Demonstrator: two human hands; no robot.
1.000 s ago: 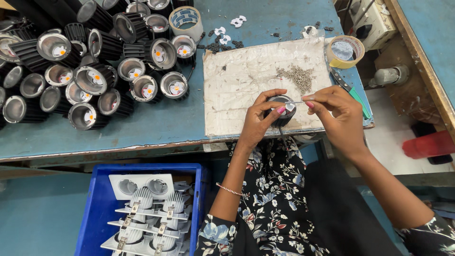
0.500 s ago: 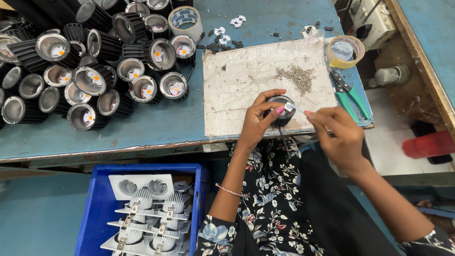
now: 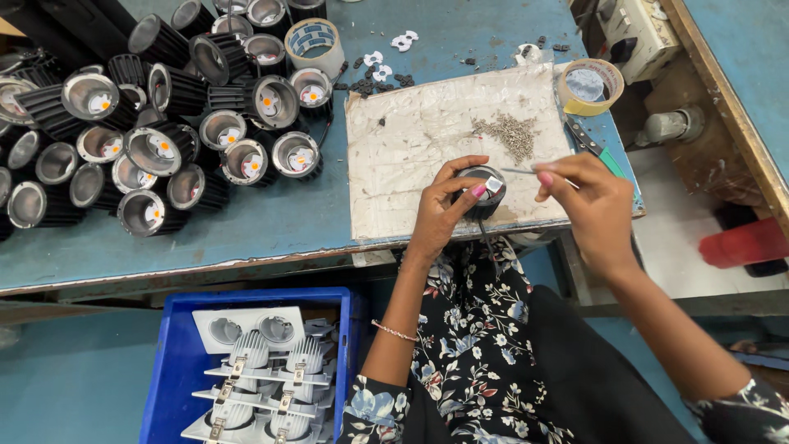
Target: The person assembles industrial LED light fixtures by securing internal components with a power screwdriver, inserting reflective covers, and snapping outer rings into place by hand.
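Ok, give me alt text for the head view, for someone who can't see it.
A left hand steadies a black round lamp housing on a pale mat while the right hand holds a thin tool to it. Many similar housings crowd the blue table.

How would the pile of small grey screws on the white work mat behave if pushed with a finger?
The pile of small grey screws would probably scatter rather than slide as one, since it lies as loose separate pieces. Each looks tiny, so likely very light and fiddly to pinch. The white work mat looks rough and scuffed, which may slow rolling.
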